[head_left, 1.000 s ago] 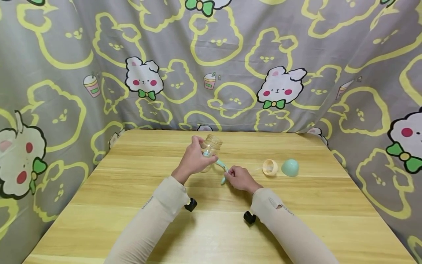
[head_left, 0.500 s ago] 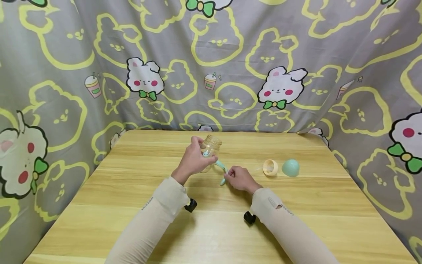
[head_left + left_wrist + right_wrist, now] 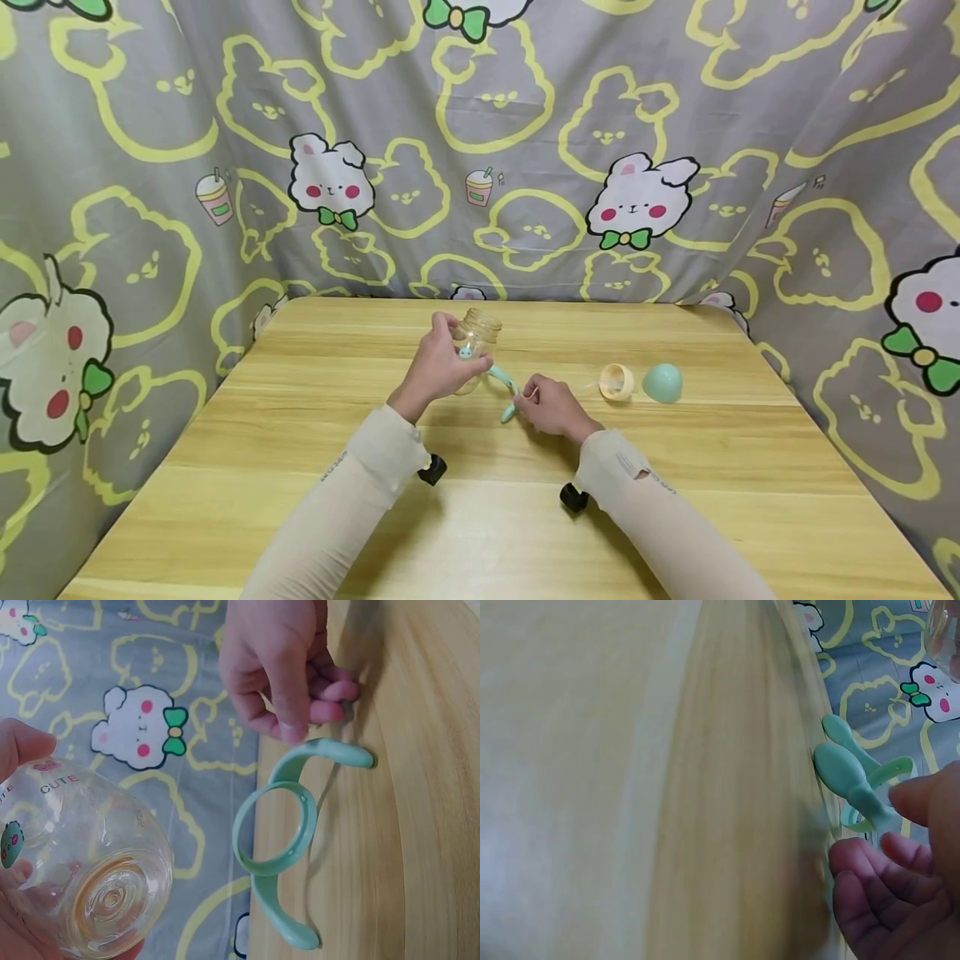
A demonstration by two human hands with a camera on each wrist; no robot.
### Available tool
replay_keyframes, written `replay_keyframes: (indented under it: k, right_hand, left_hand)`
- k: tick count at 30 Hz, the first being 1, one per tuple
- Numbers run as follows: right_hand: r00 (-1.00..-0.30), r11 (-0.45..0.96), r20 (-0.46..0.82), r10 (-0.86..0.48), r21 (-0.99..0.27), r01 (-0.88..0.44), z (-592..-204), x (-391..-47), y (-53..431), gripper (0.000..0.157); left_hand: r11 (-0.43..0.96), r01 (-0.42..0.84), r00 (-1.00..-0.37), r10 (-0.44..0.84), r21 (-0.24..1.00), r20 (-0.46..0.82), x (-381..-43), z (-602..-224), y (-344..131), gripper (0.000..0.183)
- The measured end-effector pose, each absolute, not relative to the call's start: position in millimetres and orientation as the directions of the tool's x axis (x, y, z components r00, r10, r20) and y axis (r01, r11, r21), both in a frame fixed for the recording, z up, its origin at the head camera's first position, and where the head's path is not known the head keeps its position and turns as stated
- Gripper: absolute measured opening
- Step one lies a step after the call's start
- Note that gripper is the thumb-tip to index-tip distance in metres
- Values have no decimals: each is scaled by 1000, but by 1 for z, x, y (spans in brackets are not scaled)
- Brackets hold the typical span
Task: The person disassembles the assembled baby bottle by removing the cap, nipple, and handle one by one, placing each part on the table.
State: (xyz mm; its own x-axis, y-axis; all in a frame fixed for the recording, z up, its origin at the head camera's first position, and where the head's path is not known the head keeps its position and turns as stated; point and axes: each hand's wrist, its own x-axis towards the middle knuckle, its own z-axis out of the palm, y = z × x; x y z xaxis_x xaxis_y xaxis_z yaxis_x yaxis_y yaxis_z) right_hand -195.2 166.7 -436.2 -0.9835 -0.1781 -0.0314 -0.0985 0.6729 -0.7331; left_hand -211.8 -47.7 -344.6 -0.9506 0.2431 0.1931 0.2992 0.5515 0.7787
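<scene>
My left hand (image 3: 441,367) grips a clear amber-tinted baby bottle (image 3: 480,329) above the table. Its threaded neck is uncovered and points up; in the left wrist view the bottle's (image 3: 105,892) round base and printed "CUTE" show. Below it, a mint-green bottle handle (image 3: 274,866), a ring with two curved arms, stands on the table. My right hand (image 3: 551,406) is at the handle's near arm. In the right wrist view, thumb and index finger are spread apart beside the green handle (image 3: 844,772), the other fingers loosely bent. Whether the thumb still touches it is hard to tell.
On the wooden table (image 3: 480,533), right of my hands, lie a cream collar ring (image 3: 606,385) with a clear nipple part and a mint dome cap (image 3: 663,383). A grey patterned curtain (image 3: 525,125) surrounds the table's back and sides.
The right hand's thumb and index finger have parted at the handle, and the hand has shifted slightly right. The left hand with the bottle has barely moved.
</scene>
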Motion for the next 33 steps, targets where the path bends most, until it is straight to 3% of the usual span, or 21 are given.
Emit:
replay_keyframes:
  k: [10,19,26,33]
  right_hand:
    - [-976,753,138,-169,-621,-218,-425,-194,181,15]
    - [-944,814,278,-177,-498,-299,-414,-188,198,48]
    - [-866,871,454,-209,-317,-376,-400,-184,217,54]
    - [-845,922,507,-168,-222,-317,-395,-185,247,60]
  left_hand:
    - [535,297,-951,237,791,198,-213,-348,-52,72]
    - [526,274,-959,213,805,187,-214,-353,-59,71]
    - [528,255,-965,194,810,177,-213,-354,-64,72]
    - [542,253,-967,176,801,186,-214,-359,-71,74]
